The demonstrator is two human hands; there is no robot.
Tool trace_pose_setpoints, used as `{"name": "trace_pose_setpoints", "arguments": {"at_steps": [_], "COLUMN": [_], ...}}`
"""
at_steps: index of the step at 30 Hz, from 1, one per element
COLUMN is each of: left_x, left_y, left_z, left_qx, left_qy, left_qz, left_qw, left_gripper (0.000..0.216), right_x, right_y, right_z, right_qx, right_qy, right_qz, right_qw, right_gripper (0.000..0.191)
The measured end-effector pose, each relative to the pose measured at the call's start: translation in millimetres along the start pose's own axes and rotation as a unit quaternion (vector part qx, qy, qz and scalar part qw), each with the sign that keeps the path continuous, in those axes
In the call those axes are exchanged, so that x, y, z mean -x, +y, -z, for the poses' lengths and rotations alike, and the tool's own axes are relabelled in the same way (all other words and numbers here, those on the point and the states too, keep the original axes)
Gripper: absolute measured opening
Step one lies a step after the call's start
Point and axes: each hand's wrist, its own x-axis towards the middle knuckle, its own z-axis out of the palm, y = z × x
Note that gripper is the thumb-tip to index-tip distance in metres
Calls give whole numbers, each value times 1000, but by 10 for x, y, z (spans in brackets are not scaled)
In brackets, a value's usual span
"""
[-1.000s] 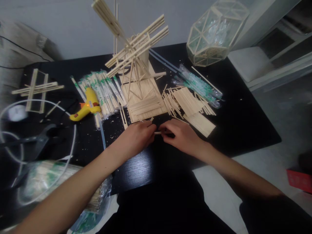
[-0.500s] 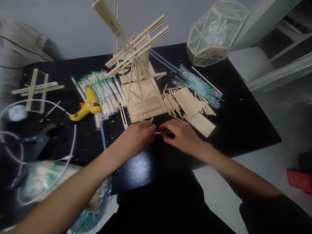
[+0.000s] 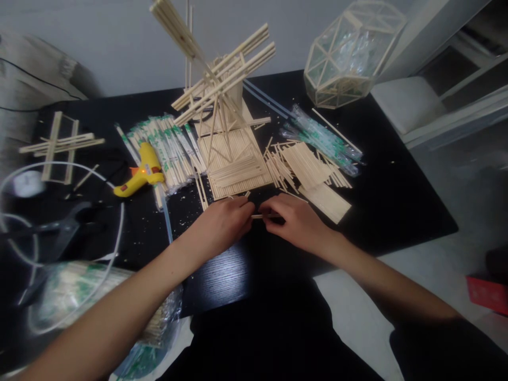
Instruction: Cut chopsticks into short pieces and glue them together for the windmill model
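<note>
Both hands meet over the near part of the black table, each pinching the same thin wooden stick. My left hand is closed around its left end, fingers mostly hidden under the knuckles. From the right, my right hand grips it between thumb and forefinger. Just beyond the hands lies a flat board of joined sticks, with loose sticks on top. A windmill-like model of wooden sticks stands on its far part. Near my right hand are a pile of short sticks and flat stick panels.
A yellow glue gun rests beside wrapped chopsticks on the left. Farther left are a crossed stick frame and dark pliers-like tool. Plastic wrappers and a faceted, clear-walled stick frame occupy the back right.
</note>
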Motion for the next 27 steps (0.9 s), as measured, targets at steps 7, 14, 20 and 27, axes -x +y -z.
{"name": "trace_pose_setpoints", "arguments": {"at_steps": [7,14,20,27], "left_x": [-2,-1,-5,-1], "left_y": [5,16,13,-2], "left_z": [3,17,18,-5], "left_qx": [-5,-9,-3,1], "left_qy": [-8,-9,-4,-9], "left_qz": [5,4,-2,4], "left_qw": [1000,1000,1000,1000], "left_gripper": [14,15,15,14], "right_x": [2,-8,-1,-4], "right_y": [1,9,4,11], "right_z": [3,0,2,5], "right_qx": [2,8,8,6], "right_qy": [3,-1,2,2], "right_qz": [1,8,5,7], "right_qw": [1000,1000,1000,1000], "right_gripper": [20,20,20,20]}}
